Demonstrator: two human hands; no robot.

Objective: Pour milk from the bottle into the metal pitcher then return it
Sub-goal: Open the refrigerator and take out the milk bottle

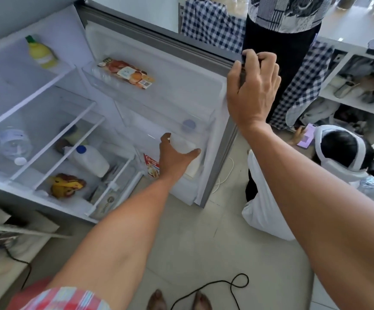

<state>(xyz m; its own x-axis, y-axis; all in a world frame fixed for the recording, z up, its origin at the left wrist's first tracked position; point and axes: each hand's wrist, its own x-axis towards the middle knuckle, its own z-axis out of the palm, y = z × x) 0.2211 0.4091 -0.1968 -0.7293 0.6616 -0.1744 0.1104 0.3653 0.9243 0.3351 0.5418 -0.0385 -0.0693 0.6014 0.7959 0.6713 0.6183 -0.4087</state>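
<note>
left grip [177, 153]: we clasp milk bottle [187, 157] in door shelf
right grip [252, 86]: we clutch fridge door [163, 70] edge

door shelf [195, 139]: carton [152, 165] crowds left | bottle [189, 126], seemingly, behind | above: open

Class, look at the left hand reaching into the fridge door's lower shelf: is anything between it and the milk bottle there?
Nothing visible. The left hand is already at the milk bottle in the door shelf, fingers spread around it. The right hand holds the fridge door open.
</note>
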